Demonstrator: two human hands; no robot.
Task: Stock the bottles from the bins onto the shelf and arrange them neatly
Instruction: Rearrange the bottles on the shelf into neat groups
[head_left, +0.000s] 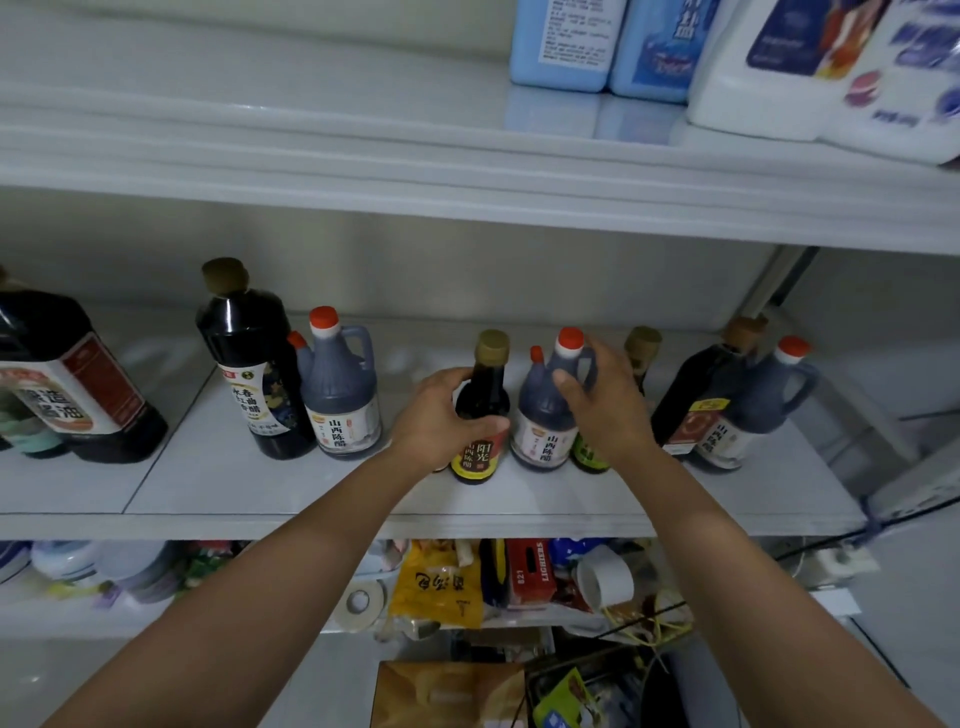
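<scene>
My left hand (441, 415) grips a small dark vinegar bottle (480, 410) with a gold cap, standing upright on the white middle shelf (234, 483). Just right of it stands a grey jug with a red cap (548, 415); my right hand (602, 400) holds its shoulder and handle. A green-labelled bottle (589, 457) with a gold cap is mostly hidden behind my right hand. Further left stand a tall dark bottle (249, 364) and another red-capped jug (340, 389). At the right are a dark bottle (696, 389) and a third jug (763, 405).
A large dark soy sauce jug (72, 384) stands at the far left of the shelf. Blue and white detergent containers (649, 47) sit on the upper shelf. The lower shelf (311, 618) holds tape, packets and boxes. Bare shelf surface lies between the left jug and my left hand.
</scene>
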